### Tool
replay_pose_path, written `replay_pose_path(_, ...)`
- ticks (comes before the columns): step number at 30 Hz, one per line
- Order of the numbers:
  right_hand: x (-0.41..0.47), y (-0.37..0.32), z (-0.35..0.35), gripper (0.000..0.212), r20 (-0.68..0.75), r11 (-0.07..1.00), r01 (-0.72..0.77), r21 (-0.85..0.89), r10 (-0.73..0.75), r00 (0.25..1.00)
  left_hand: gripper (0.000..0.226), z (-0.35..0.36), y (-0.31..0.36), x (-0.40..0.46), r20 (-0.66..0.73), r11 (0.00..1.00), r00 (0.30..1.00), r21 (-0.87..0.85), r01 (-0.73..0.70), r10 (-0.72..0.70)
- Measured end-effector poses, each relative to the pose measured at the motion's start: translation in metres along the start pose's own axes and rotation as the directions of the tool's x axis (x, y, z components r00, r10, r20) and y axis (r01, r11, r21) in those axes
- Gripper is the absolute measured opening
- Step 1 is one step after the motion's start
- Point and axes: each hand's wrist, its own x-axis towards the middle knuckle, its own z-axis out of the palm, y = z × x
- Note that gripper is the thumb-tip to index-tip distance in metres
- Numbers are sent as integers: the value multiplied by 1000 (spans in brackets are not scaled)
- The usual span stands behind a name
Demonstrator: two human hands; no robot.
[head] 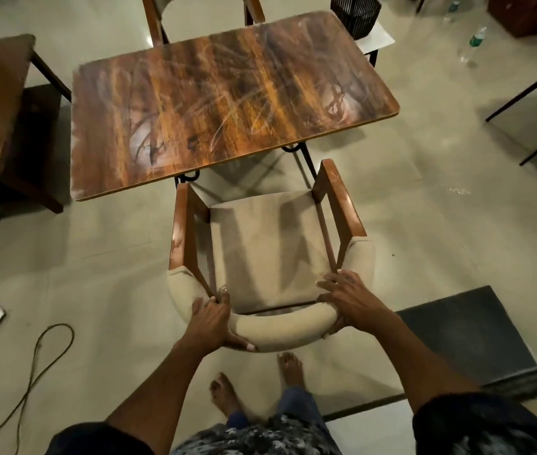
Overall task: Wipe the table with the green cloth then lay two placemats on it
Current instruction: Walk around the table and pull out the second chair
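Both hands are wrapped round the padded backrest (280, 326) of the armchair (264, 247): left hand (209, 320) clamped on its left curve, fingers over the top and thumb underneath, right hand (349, 298) gripping the right curve. The chair sits just short of the wooden surface (227, 100), seat facing it, with a second chair (201, 18) at the far edge. No green cloth or placemats in view. Bare feet (290, 366) stand right behind the armchair, and a cable (35, 356) trails on the floor to its left.

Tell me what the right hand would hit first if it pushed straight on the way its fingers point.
Right hand grips the chair backrest; fingers point up-left, so probably the seat cushion first, though depth is unclear.
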Motion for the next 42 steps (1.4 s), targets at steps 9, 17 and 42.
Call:
replay_pose_path(9, 25, 33, -39, 67, 30, 997, 66, 30, -67, 997, 171, -17, 55, 3, -1, 988, 988, -15, 151, -151)
replay_pose_path(17, -9, 7, -10, 124, -170, 929, -266, 259, 315, 934, 127, 3, 81, -12, -143, 981, 971, 14, 194, -190)
replay_pose_path(42, 19, 36, -48, 91, 42, 787, -429, 444, 459, 887, 128, -7, 105, 28, -207, 950, 929, -15, 311, -307)
